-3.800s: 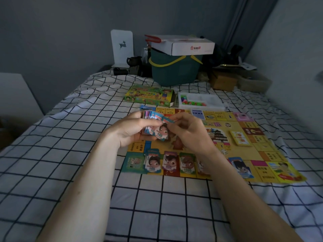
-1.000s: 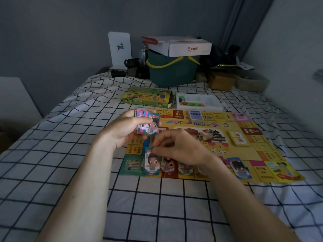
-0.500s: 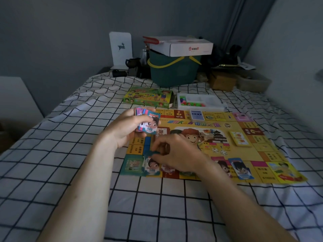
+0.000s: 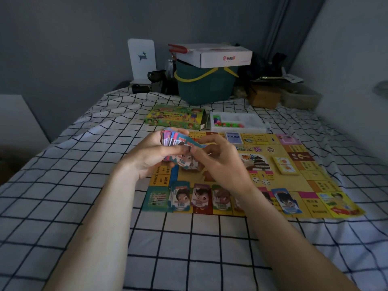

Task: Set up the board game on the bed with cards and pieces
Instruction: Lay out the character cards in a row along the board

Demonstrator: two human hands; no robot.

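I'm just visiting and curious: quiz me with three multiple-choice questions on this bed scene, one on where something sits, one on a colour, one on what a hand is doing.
1. Where is the white cardboard box?
A. on the tub
B. on the board
C. on the floor

2. What colour is the tub?
A. red
B. dark green
C. white

3. What is the left hand doing?
A. lying flat
B. pointing
C. gripping a stack of cards

Answers: 1 A, it rests across the tub's top. 2 B, green with a yellow handle. 3 C, fingers curl round the stack.
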